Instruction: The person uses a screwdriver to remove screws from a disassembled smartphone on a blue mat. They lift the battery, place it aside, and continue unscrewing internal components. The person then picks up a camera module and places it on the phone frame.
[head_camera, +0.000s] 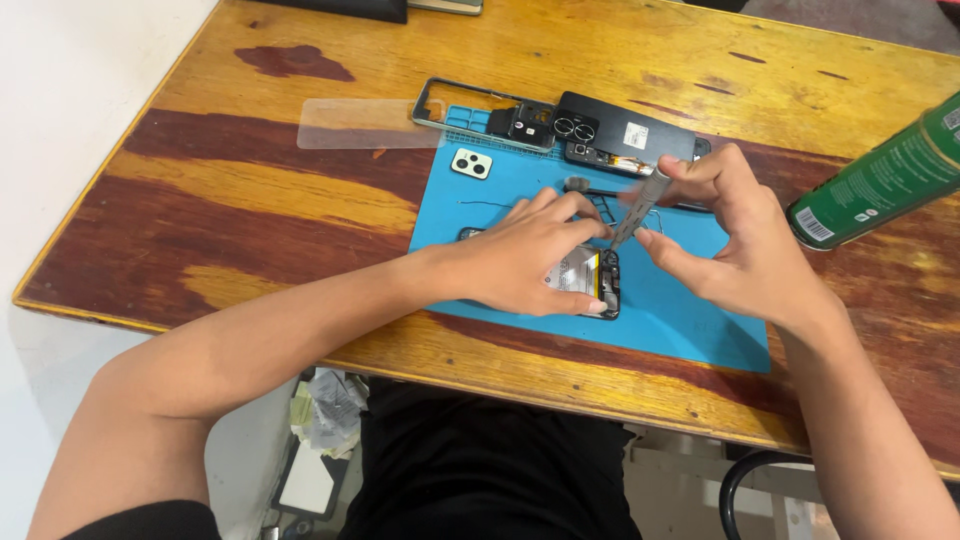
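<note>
Wooden table, worn, dark stains w/ yellow streaks. Directly on it: blue mat at centre; clear plastic sheet just left of mat's top corner; green can on its side at rt edge; dark flat item at far edge.

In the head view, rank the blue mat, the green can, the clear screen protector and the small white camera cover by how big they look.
1. Blue mat
2. Green can, partly cut off and maybe nearer the camera, so unsure against the next
3. Clear screen protector
4. White camera cover
</note>
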